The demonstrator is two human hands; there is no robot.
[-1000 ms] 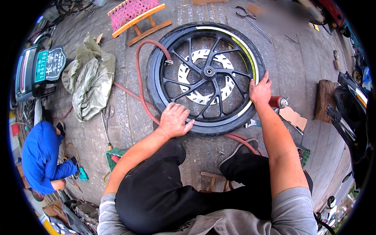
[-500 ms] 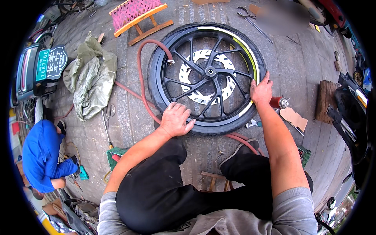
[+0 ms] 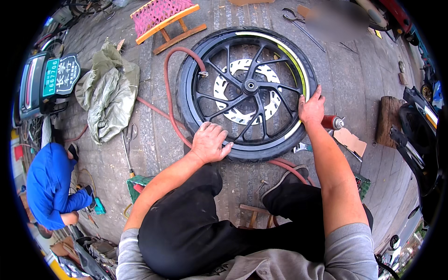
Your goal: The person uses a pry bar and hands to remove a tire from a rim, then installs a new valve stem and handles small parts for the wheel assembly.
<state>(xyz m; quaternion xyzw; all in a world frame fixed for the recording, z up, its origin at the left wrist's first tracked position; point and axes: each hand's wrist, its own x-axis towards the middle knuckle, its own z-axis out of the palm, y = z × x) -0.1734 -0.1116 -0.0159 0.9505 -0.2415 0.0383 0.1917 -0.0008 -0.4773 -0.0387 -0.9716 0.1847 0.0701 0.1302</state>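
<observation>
A black motorcycle wheel [image 3: 224,95] with a pale-and-yellow rim stripe and a silver brake disc [image 3: 270,102] lies flat before me. My left hand [image 3: 210,142] grips its lower-left edge, fingers curled over the tire. My right hand [image 3: 311,108] holds the right edge of the tire. A red hose [image 3: 169,93] loops beside the wheel, its metal fitting [image 3: 203,74] over the rim at upper left. A red spray can [image 3: 331,122] and a wrench [image 3: 302,147] lie just right of the wheel.
A person in blue [image 3: 51,182] crouches at left, near a scooter [image 3: 30,93]. A crumpled tarp [image 3: 105,98], a pink woven stool [image 3: 163,23], long tongs [image 3: 310,35], cardboard [image 3: 350,142], a log [image 3: 388,121] and dark motorcycle parts [image 3: 417,140] surround me on the paving.
</observation>
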